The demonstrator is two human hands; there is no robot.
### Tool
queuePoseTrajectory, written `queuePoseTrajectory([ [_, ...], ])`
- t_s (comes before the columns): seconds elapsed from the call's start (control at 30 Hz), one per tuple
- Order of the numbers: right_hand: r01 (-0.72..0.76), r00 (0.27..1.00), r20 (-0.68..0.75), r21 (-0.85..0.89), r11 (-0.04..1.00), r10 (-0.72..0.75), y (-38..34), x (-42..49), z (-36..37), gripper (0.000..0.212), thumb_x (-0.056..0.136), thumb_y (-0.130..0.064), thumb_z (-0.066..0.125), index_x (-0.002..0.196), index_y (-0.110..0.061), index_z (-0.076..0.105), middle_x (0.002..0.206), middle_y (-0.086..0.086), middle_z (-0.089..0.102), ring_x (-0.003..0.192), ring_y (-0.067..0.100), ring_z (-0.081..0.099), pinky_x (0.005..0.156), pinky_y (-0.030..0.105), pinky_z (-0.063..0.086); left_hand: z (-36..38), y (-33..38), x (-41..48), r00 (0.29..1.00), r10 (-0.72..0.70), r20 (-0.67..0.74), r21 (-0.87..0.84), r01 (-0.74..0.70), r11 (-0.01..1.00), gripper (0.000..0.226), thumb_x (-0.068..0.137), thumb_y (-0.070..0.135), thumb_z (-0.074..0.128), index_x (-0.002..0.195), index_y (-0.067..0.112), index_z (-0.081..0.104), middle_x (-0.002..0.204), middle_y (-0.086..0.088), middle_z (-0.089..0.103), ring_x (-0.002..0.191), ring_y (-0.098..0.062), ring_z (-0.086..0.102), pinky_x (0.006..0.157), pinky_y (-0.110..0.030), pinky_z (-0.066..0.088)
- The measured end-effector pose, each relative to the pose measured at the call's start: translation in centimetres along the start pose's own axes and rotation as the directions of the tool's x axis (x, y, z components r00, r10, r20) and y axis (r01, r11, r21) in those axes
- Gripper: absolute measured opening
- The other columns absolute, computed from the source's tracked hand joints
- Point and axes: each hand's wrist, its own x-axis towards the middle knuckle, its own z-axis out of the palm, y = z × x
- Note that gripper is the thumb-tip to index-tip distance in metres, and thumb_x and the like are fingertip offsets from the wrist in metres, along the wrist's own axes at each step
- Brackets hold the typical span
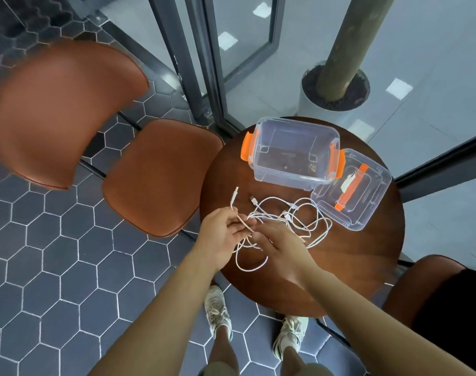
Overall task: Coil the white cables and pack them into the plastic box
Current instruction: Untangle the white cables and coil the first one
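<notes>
A tangle of white cables (pixel 293 221) lies on the round wooden table (pixel 340 267), in front of a clear plastic box (pixel 291 153) with orange latches, which stands open and empty. My left hand (pixel 220 234) pinches one white cable near its plug end, and the plug sticks up past my fingers. My right hand (pixel 283 245) rests over the near side of the tangle, fingers curled into the loops; what it grips is hidden. The clear lid (pixel 350 188) with an orange handle lies right of the box.
Two brown leather chairs (pixel 161 175) stand left of the table, and another seat (pixel 434 289) is at the lower right. A glass wall and a planter (pixel 331 96) are behind the table. My feet stand on hexagon floor tiles.
</notes>
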Motion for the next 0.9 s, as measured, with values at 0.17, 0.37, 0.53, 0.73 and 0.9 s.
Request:
queuePoseTrajectory([
  [0.17, 0.001, 1.000, -0.016, -0.012, 1.000, -0.001, -1.1, -1.1, -1.0, 0.021, 0.101, -0.034, 0.054, 0.084, -0.026, 0.063, 0.071, -0.010, 0.064, 0.069, 0.005, 0.058, 0.065, 0.020, 0.041, 1.3, 1.8, -1.9, 0.995, -0.048, 0.090, -0.153, 0.061, 0.986, 0.025, 0.105, 0.023, 0.046, 0.093, 0.007, 0.061, 0.060, 0.000, 0.041, 0.051, -0.013, 0.042, 0.065, -0.032, 0.051],
  [0.37, 0.015, 0.999, -0.047, -0.052, 0.999, -0.018, -2.0, -2.4, -4.1, 0.024, 0.093, -0.039, 0.065, 0.073, -0.026, 0.060, 0.065, -0.008, 0.058, 0.061, 0.010, 0.053, 0.060, 0.026, 0.040, 2.6, 4.9, -5.6, 0.979, 0.065, 0.191, -0.216, -0.022, 0.976, 0.031, 0.106, 0.031, 0.040, 0.085, 0.015, 0.057, 0.057, 0.004, 0.045, 0.044, -0.010, 0.044, 0.063, -0.028, 0.047],
  [0.53, -0.030, 0.998, 0.052, 0.234, 0.972, 0.018, -1.0, -2.9, -7.9, 0.058, 0.083, -0.073, 0.055, 0.082, -0.018, 0.071, 0.066, 0.003, 0.052, 0.061, 0.011, 0.045, 0.060, 0.029, 0.036, 3.2, 7.7, -8.1, 0.963, 0.150, 0.226, -0.228, -0.097, 0.969, 0.032, 0.105, 0.034, 0.040, 0.089, 0.013, 0.059, 0.067, -0.005, 0.070, 0.060, -0.020, 0.072, 0.062, -0.033, 0.061],
  [0.73, -0.022, 1.000, -0.004, -0.109, 0.994, 0.022, -4.7, -1.6, -11.4, 0.032, 0.099, -0.043, 0.053, 0.072, -0.030, 0.062, 0.058, -0.011, 0.055, 0.051, 0.002, 0.051, 0.054, 0.014, 0.037, 3.9, 8.0, -10.6, 0.930, 0.134, 0.342, -0.026, -0.133, 0.991, 0.036, 0.107, 0.029, 0.037, 0.100, 0.007, 0.064, 0.081, -0.012, 0.076, 0.080, -0.028, 0.076, 0.062, -0.032, 0.061],
  [0.9, -0.080, 0.993, -0.097, -0.086, 0.993, 0.071, -9.1, 1.4, -12.7, 0.039, 0.101, -0.035, 0.055, 0.066, -0.019, 0.063, 0.062, -0.006, 0.059, 0.058, 0.013, 0.056, 0.059, 0.025, 0.040, 4.2, 7.1, -11.3, 0.903, 0.029, 0.429, 0.448, -0.240, 0.861, 0.037, 0.108, 0.024, 0.036, 0.110, -0.001, 0.064, 0.096, -0.025, 0.075, 0.092, -0.037, 0.074, 0.075, -0.038, 0.058],
])
